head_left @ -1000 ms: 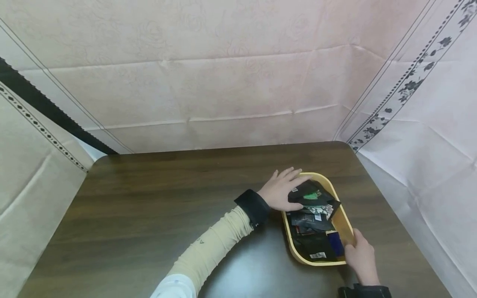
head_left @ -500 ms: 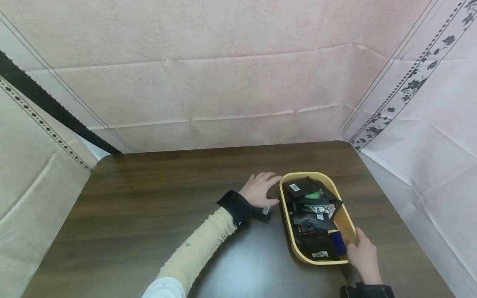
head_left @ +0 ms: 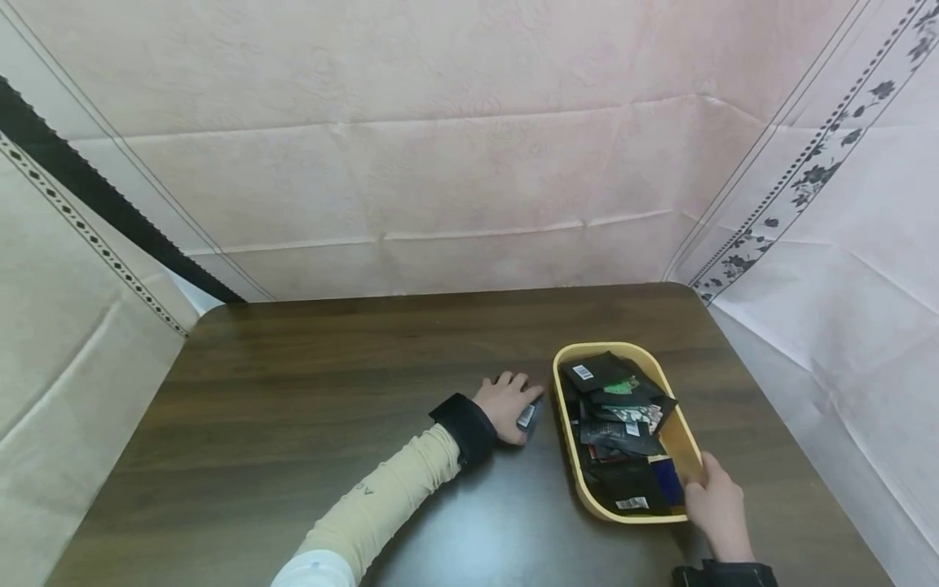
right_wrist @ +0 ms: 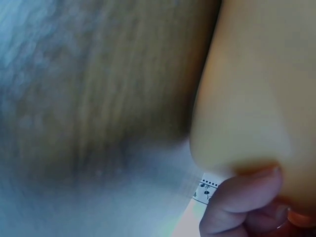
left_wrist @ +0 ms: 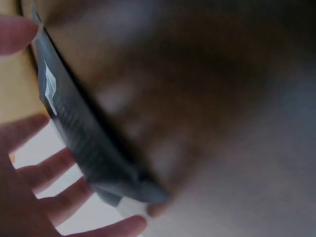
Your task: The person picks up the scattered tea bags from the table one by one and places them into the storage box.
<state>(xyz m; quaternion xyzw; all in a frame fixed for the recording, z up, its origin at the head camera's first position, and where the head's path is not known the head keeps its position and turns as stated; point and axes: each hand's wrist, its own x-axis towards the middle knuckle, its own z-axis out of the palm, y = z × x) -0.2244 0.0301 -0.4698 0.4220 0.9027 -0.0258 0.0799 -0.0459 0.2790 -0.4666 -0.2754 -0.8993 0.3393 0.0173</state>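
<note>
My left hand (head_left: 508,408) is just left of a yellow basket (head_left: 568,456) and holds a small flat black packet (head_left: 526,416) with a white barcode label. In the left wrist view, the thumb is at one end of the packet (left_wrist: 81,123) and the spread fingers are along its edge; it tilts close over the tabletop. My right hand (head_left: 713,505) grips the basket's near right corner, its thumb and fingers around the rim. Inside the basket lie several black packets (head_left: 623,436), one with green print. The right wrist view shows the basket's smooth outer wall (right_wrist: 242,98) close up.
The basket stands on the right part of a dark wood table (head_left: 330,367). A dark blue item (head_left: 667,481) lies in the basket near my right hand. Pale patterned cloth (head_left: 440,179) hangs behind the table and at both sides.
My left hand has moved left out of the basket, then down onto the black packet on the table, which is now tilted in its fingers. The right hand stays on the basket.
</note>
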